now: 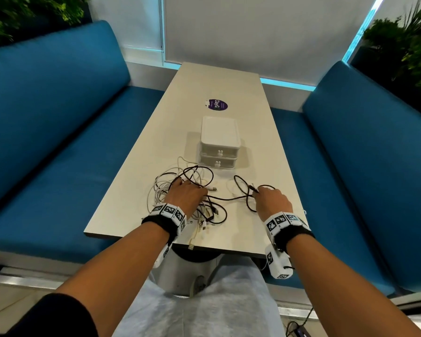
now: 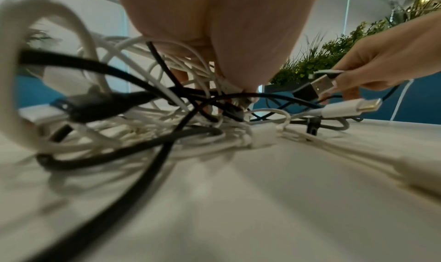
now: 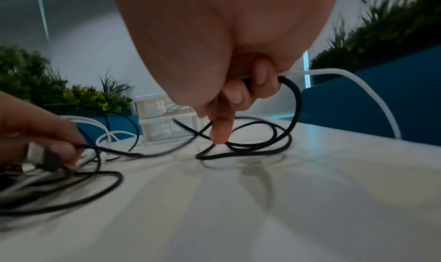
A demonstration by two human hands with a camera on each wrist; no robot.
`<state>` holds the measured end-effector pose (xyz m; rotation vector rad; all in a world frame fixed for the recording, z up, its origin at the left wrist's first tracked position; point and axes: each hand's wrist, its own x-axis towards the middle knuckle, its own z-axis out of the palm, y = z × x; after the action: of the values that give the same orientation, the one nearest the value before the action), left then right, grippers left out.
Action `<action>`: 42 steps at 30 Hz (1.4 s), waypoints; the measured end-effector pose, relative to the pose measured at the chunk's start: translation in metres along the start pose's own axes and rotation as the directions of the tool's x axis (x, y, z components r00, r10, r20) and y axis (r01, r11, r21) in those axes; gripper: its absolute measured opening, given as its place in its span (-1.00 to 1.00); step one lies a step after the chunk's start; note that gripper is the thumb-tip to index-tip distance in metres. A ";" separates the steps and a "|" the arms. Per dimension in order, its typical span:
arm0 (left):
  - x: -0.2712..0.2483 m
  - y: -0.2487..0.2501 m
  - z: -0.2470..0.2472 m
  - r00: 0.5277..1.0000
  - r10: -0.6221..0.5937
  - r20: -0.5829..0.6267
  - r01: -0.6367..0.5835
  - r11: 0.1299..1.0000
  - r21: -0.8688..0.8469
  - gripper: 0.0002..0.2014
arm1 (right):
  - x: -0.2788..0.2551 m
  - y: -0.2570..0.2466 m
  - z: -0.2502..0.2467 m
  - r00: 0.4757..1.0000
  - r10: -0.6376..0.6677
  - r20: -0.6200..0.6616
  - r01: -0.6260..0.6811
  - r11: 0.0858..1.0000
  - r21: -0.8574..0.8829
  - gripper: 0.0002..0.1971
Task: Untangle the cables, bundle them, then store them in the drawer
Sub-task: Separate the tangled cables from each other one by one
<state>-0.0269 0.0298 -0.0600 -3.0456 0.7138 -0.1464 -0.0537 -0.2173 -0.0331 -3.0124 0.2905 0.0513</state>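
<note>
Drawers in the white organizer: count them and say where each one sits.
2. The upper drawer sits directly under the organizer's lid; the lower drawer is stacked beneath it, nearest the cable tangle. Both look closed, each with a small rabbit-shaped knob. None seem hidden.

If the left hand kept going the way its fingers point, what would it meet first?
Likely more of the cable tangle the left hand already rests in; beyond that, the white drawer unit. Depth is uncertain.

Right hand [image 3: 229, 73] gripping black cable [image 3: 248, 149], white cable [image 3: 372, 94] alongside, white table [image 3: 262, 209]
</note>
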 end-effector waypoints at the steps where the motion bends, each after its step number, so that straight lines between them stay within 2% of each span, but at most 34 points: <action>1: 0.000 0.001 0.000 1.000 -0.003 0.005 0.003 1.000 0.002 -0.84 | -0.001 -0.006 0.001 1.000 -0.013 -0.019 0.014 0.999 0.044 -0.67; 5: 0.002 0.004 0.003 1.000 -0.017 -0.001 0.017 1.000 0.008 -0.86 | -0.004 -0.029 0.004 0.988 -0.121 -0.100 0.135 0.980 0.147 -0.60; 7: 0.002 0.007 0.003 1.000 -0.022 -0.020 0.022 1.000 0.008 -0.86 | -0.005 -0.038 0.005 0.974 -0.211 -0.084 0.221 0.963 0.152 -0.64; 9: 0.001 0.010 0.002 1.000 -0.012 -0.026 0.012 1.000 0.013 -0.85 | -0.005 -0.045 0.008 0.956 -0.292 -0.010 0.290 0.943 0.167 -0.72; 12: 0.000 0.015 0.002 1.000 0.013 -0.012 -0.012 1.000 0.024 -0.90 | -0.004 -0.055 0.014 0.928 -0.321 0.189 0.270 0.930 0.250 -0.77; 15: -0.001 0.015 0.004 1.000 0.018 0.001 -0.018 1.000 0.002 -0.86 | -0.005 -0.061 0.019 0.921 -0.323 0.218 0.255 0.922 0.293 -0.77; 21: -0.004 0.006 0.005 1.000 0.023 -0.008 -0.022 0.999 0.048 -0.81 | 0.000 -0.046 0.008 0.937 -0.280 0.208 0.269 0.960 0.080 -0.69; 25: -0.002 -0.006 0.003 0.999 -0.034 0.025 0.034 0.999 0.012 -0.81 | 0.012 -0.008 -0.003 0.972 -0.103 0.212 0.115 0.992 -0.047 -0.71; 28: -0.004 -0.013 0.000 0.998 -0.065 0.020 0.064 0.998 0.017 -0.83 | 0.012 0.028 -0.007 0.976 0.064 0.210 -0.046 0.995 -0.091 -0.69; 31: -0.005 -0.014 -0.002 0.996 -0.082 0.033 0.082 0.997 0.009 -0.81 | 0.009 0.042 -0.006 0.975 0.114 0.190 -0.093 0.989 -0.113 -0.70; 35: -0.002 -0.004 -0.007 0.994 -0.084 0.073 0.085 0.996 -0.010 -0.79 | 0.007 0.030 -0.006 0.991 0.088 0.098 -0.078 0.991 -0.107 -0.75; 38: -0.001 0.000 -0.008 0.992 -0.085 0.095 0.087 0.996 -0.017 -0.79 | 0.007 0.016 -0.007 0.998 0.032 0.052 -0.030 0.999 -0.027 -0.71; 40: -0.003 0.000 -0.008 0.991 -0.088 0.098 0.089 0.996 -0.008 -0.81 | 0.006 0.008 -0.006 0.998 -0.039 0.040 0.040 0.999 -0.009 -0.65; 42: -0.004 0.000 -0.011 0.988 -0.089 0.130 0.093 0.995 -0.024 -0.80 | 0.003 0.000 -0.002 0.982 -0.170 0.077 0.173 0.985 -0.026 -0.51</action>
<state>-0.0310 0.0316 -0.0499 -3.0816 0.5742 0.0601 -0.0510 -0.2178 -0.0316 -3.0458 0.0224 0.1538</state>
